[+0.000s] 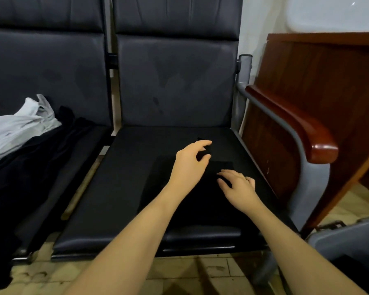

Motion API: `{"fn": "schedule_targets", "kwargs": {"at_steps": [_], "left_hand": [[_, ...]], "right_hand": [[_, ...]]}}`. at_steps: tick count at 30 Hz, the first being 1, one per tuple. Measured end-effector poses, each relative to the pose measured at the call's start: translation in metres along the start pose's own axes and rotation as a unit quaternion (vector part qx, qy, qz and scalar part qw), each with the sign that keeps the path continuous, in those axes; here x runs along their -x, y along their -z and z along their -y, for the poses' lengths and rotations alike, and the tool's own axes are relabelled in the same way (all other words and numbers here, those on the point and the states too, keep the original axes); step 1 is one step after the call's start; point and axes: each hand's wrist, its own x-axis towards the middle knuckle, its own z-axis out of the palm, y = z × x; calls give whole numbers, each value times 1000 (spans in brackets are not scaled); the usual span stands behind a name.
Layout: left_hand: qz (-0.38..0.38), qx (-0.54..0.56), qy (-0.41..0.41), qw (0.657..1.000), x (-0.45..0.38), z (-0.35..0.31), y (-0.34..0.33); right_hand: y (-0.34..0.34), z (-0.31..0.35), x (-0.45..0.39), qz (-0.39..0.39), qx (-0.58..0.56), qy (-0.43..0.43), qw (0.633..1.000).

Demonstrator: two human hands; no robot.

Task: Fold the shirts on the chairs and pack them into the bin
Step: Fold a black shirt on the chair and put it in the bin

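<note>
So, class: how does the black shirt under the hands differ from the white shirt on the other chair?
The black shirt lies flat in a neat rectangle on the right seat; the white shirt sits crumpled on the left seat. The left hand pinches a black corner and the right hand rests on it; nothing touches the white one. Both lie on chairs.

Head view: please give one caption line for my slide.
Left hand pinches a black shirt corner; right hand rests on it.
</note>
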Motion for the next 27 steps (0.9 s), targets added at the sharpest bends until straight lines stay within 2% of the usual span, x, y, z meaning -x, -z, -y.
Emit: {"fn": "schedule_targets", "kwargs": {"at_steps": [3,6,11,13,17,19,23,27], "left_hand": [[4,23,14,1000,-9,-9,-15],[17,35,10,999,-17,-17,-30],[149,-14,35,988,-22,-11,-50],[129,-40,52,989,-23,-4,-47],[37,-92,66,993,-19,17,-29],[34,-129,63,989,-14,28,-18],[100,-211,34,972,-11,45,3],[218,-275,41,935,-7,66,8]], "right_hand": [[2,-5,-1,-43,-52,-21,998],[6,-10,-2,-115,-143,-87,979],[5,-17,-5,-184,-255,-126,941],[7,-17,-5,-179,-240,-122,946],[12,-11,-10,-162,-152,-69,973],[12,-8,-18,-174,-146,-59,972],[8,-7,-34,-161,-105,-126,973],[-2,-3,-49,-129,-63,-201,969]]}}
